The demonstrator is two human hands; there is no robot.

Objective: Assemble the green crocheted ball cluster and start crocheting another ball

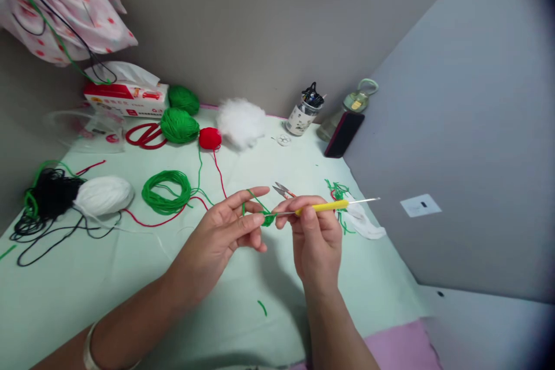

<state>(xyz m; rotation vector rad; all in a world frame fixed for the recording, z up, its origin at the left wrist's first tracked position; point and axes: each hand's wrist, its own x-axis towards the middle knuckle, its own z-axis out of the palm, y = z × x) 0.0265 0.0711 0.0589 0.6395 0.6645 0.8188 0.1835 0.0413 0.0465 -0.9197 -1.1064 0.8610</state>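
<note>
Between thumb and fingers, my left hand (232, 224) pinches a small piece of green crochet (269, 219). A strand of green yarn loops over its raised index finger. My right hand (315, 237) grips the yellow handle of a crochet hook (325, 207), which has a metal shaft at each end. The left shaft reaches the green crochet at my left fingertips; whether its tip sits inside a stitch is too small to tell. Just behind my right fingers lie small scissors (284, 189), their handles partly hidden by the hand.
Green yarn balls (180, 125), a red yarn ball (210, 138), white stuffing (241, 122) and red-handled scissors (145, 135) stand along the back. Left are a green coil (166, 208), white yarn (104, 195) and black yarn (52, 199). A phone (344, 134) leans at the right.
</note>
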